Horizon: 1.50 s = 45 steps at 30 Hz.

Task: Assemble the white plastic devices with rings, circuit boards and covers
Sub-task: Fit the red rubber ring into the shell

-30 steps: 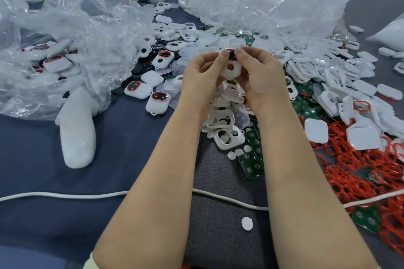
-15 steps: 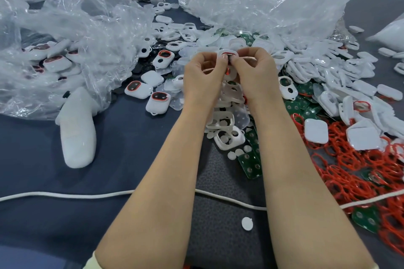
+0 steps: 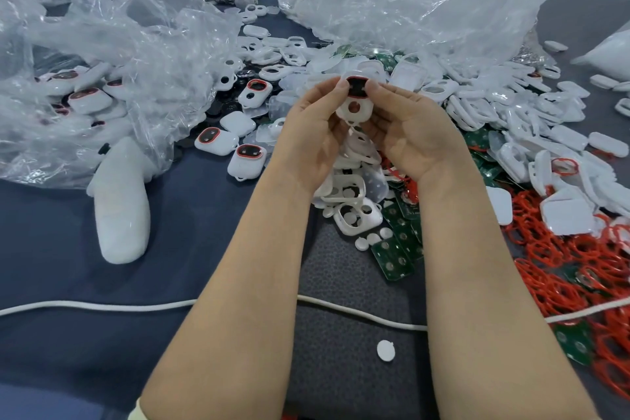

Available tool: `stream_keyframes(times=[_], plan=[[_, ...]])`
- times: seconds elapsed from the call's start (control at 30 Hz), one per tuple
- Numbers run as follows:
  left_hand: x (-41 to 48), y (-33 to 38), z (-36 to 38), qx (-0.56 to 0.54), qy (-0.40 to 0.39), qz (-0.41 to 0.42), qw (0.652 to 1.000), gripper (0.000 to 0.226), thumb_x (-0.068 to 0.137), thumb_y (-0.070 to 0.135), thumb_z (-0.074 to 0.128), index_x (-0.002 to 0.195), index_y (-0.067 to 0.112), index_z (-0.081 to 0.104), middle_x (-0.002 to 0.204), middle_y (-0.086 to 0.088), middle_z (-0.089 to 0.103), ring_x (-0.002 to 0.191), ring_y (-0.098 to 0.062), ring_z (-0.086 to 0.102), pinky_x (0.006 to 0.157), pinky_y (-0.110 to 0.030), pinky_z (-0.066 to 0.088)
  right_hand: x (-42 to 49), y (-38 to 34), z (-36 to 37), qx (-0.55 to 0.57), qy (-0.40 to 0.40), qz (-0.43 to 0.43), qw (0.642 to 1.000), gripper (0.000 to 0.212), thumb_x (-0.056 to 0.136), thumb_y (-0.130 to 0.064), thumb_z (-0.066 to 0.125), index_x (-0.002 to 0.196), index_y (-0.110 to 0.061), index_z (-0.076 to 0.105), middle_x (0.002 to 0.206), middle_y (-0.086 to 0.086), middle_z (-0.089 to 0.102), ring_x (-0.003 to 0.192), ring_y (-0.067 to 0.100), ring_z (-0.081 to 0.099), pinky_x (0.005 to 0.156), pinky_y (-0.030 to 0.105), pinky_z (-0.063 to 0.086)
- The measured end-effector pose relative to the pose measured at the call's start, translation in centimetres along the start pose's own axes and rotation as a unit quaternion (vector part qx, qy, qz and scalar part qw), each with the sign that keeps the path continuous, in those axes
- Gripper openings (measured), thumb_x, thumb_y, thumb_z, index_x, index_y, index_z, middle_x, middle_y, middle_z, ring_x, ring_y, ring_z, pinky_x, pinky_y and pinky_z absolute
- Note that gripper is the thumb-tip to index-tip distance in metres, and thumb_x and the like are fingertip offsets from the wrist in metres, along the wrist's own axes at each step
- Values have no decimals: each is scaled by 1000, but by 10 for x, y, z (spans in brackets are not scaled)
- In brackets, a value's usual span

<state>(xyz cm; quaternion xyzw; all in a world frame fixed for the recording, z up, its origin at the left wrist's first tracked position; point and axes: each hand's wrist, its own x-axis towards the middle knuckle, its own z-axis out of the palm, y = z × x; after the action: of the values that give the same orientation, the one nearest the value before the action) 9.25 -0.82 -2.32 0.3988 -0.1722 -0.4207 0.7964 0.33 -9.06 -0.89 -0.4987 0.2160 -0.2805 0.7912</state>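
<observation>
White device (image 3: 364,111) now turned face-up | left hand (image 3: 313,133), right hand (image 3: 412,136) both pinch it, thumbs on red ring (image 3: 357,79)

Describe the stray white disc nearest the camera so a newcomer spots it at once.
Find the white cord crossing the blue table. A dark textured mat passes under its middle. The disc lies alone on the mat, nearer the camera than the cord; the other discs cluster beyond it.
</observation>
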Motion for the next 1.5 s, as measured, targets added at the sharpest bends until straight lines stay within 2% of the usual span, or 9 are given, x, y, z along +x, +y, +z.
stream_keyframes(times=[0.23, 0.5, 0.63, 0.93, 1.03, 1.13, 1.3, 1.4, 1.5], plan=[[-3, 4, -1, 18, -40, 26, 999, 24, 100, 10, 46, 120, 1, 54, 101, -9, 62, 88, -15, 60, 79, -20, 50, -2, -3, -1, 14, -18, 0, 1000, 15, 87, -15, 61, 94, -2, 65, 86, 8, 67, 76, 15, 63, 74, 22, 52], [-3, 1, 3, 97, -2, 50, 994, 16, 101, 14, 45, 95, 13, 59, 81, 2, 64, 73, -8, 58, 70, -18, 44, -1, 3, 3, -8, 8, -24, 1000, 5, 88, -13, 64, 88, -8, 66, 73, 1, 68, 68, 11, 61, 65, 20, 51], [-5, 1, 5, 72, -9, 38, 997, 18, 102, 13, 42, 110, 3, 57, 98, -10, 60, 96, -20, 53, 89, -29, 40, 1, 4, 3, 25, 10, -24, 999, 8, 88, -12, 63, 86, -4, 65, 76, 5, 68, 69, 13, 64, 65, 21, 53], [-5, 5, 2, -2, -38, 21, 999, 18, 99, 16, 49, 111, 7, 60, 99, -6, 65, 87, -13, 63, 81, -22, 50, 2, 5, 4, 125, -14, 7, 992, 14, 88, -19, 63, 87, -6, 68, 77, 4, 70, 70, 14, 65, 65, 20, 53], [-2, -1, 1, 173, 95, 133, 971, 11, 93, 17, 62, 104, 14, 62, 89, 3, 67, 79, -4, 64, 79, -19, 52, 3, 7, 8, -95, 109, -131, 981, 14, 86, -21, 69, 79, -10, 70, 72, 3, 68, 68, 15, 62, 65, 24, 52], [-5, -6, 6, 282, 94, 190, 936, 13, 96, 25, 58, 98, 14, 65, 90, 1, 69, 86, -7, 66, 83, -22, 53, 3, 13, 16, -330, 230, -267, 876, 17, 87, -28, 70, 80, -13, 69, 72, -5, 66, 67, 7, 59, 67, 19, 49], [-3, -7, 10, 251, 80, 150, 953, 25, 97, 25, 57, 98, 1, 63, 87, -12, 64, 80, -18, 58, 73, -34, 48, 3, 19, 27, -473, 151, -265, 826, 16, 92, -17, 60, 94, -10, 74, 92, 3, 59, 77, 12, 54, 69, 7, 38], [-1, -5, 5, 208, 118, 131, 962, 23, 96, 20, 59, 108, 1, 59, 102, -15, 69, 92, -25, 66, 84, -35, 54, 1, 14, 29, -433, 118, -234, 863, 25, 88, -4, 54, 102, -11, 73, 97, 3, 67, 90, 15, 63, 86, 23, 50], [-1, -5, 4, 255, 129, 150, 946, 2, 97, 16, 56, 96, 14, 57, 100, -13, 67, 90, -21, 63, 88, -41, 52, -1, 10, 26, -329, 150, -211, 908, 17, 88, -5, 56, 94, -14, 69, 91, 3, 70, 87, 21, 68, 83, 42, 56]])
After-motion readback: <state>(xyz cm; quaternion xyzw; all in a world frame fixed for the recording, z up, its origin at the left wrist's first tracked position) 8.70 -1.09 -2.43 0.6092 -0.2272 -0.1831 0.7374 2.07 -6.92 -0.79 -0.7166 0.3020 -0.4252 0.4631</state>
